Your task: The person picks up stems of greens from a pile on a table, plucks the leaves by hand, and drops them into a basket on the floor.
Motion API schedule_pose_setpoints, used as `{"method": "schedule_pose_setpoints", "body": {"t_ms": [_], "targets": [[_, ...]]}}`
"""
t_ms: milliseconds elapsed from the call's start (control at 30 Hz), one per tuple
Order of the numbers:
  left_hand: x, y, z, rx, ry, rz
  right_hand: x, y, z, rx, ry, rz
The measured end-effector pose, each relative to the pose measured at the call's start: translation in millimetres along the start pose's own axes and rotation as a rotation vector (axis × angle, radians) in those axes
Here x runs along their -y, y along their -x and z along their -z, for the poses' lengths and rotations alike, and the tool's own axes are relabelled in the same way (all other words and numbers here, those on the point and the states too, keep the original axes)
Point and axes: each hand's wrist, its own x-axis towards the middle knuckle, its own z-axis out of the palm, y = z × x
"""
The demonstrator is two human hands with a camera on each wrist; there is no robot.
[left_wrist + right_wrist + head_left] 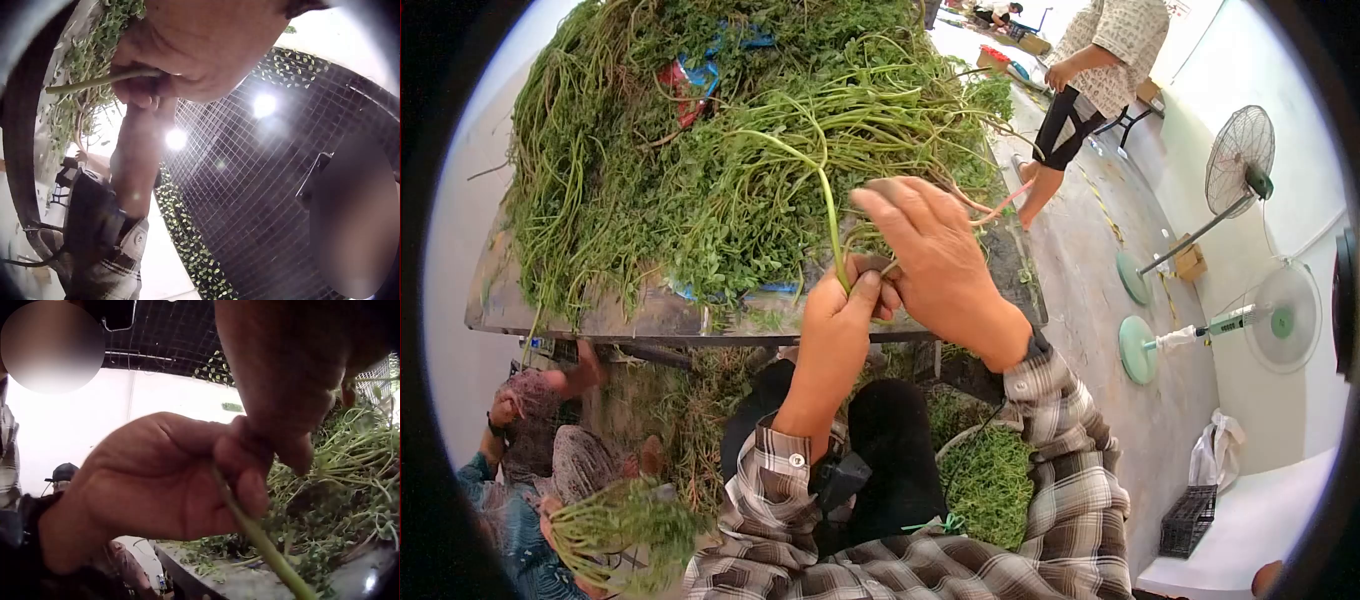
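In the head view my left hand [837, 325] grips a long green stem [832, 215] between thumb and curled fingers; it forks above the hand. The stem [269, 550] slants down out of that hand in the right wrist view, and a stem end [94, 83] sticks out beside the hand in the left wrist view. My right hand [940, 250] stands close against the left, its fingers fairly straight above the stem. Its thumb side meets the left fingertips and is partly hidden. Directly beyond both hands lies a big heap of leafy green stems [750, 200].
The heap covers much of a dark-edged table [610, 327]. Below it, a container of greens [990, 485] stands by my legs. Another person [530, 450] sits at lower left near a bundle of stems [620, 530]. Right are a standing person [1115, 50] and fans [1240, 160].
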Motion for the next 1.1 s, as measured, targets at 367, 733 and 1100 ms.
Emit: {"method": "schedule_pose_setpoints", "body": {"t_ms": [367,733,1100], "targets": [[-12,5,6,0.034,-0.009,0.063,-6,-20,-7,0.086,-0.254,0.112],[-20,6,6,0.108,0.082,0.07,-13,-17,-7,0.25,-0.46,-0.006],[-19,2,9,-0.107,0.138,0.146,-5,-12,0,0.229,-0.332,0.108]]}}
